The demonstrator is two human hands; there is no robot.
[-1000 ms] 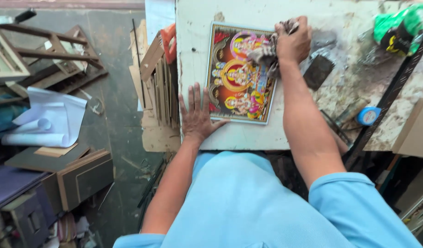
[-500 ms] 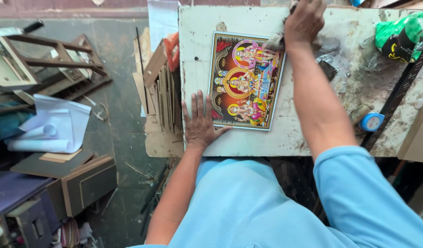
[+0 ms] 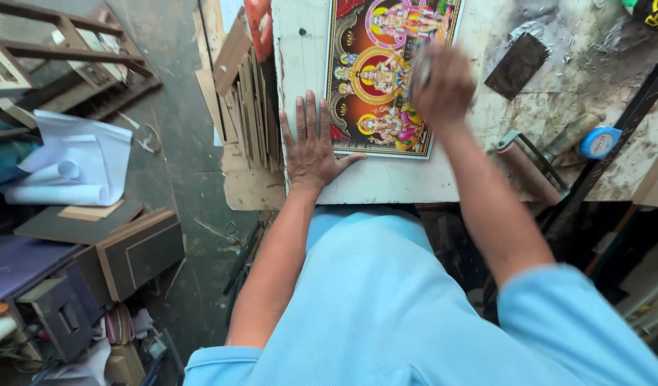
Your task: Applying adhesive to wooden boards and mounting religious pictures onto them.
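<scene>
We see a blue tape measure (image 3: 597, 141) on the stained bench top (image 3: 557, 43), a roller (image 3: 530, 170) near it, a dark flat block (image 3: 517, 66) further up. Left on the floor: white rolled paper (image 3: 71, 168), wooden frames (image 3: 57, 50), stacked boards (image 3: 249, 100).

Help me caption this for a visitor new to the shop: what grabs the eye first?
The bright red and gold picture lying on the white board, top centre. The left hand lies flat at its lower left edge, while the blurred right hand holds a small tool over it. To the right, a blue tape measure lies on the stained bench.
</scene>
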